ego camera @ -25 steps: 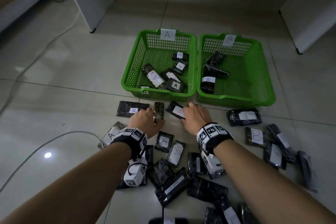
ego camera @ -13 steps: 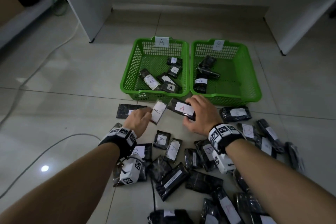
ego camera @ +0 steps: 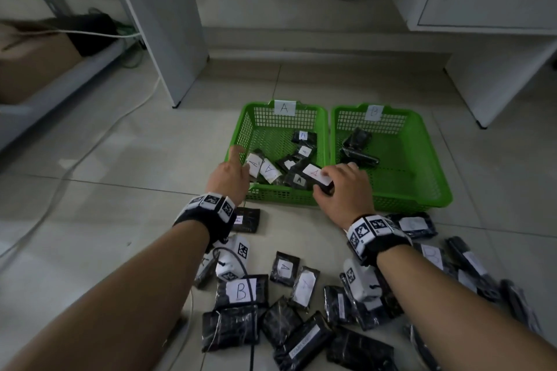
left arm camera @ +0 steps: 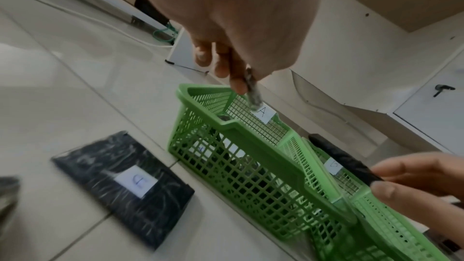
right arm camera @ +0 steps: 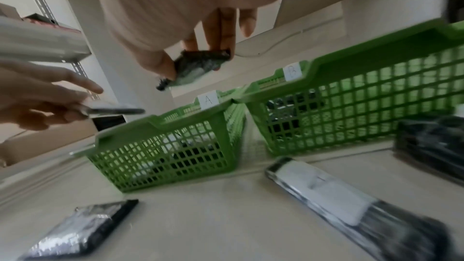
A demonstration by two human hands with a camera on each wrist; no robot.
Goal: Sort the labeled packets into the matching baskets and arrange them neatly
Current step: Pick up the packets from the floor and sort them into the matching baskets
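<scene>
Two green mesh baskets stand side by side on the tiled floor: basket A on the left and basket B on the right. Each holds a few black packets. My left hand pinches a thin packet with a white A label over basket A's front left part. It shows edge-on in the left wrist view. My right hand grips a black A-labelled packet above basket A's front right corner, also seen in the right wrist view. Several loose labelled packets lie on the floor under my forearms.
A single black packet lies just in front of basket A. White cabinet legs stand behind the baskets at left and right. A white cable runs across the floor at the left, beside a low shelf with a cardboard box.
Both hands have lifted their A packets off the floor and carried them forward, from in front of the baskets to over basket A. The head view has tilted upward.
</scene>
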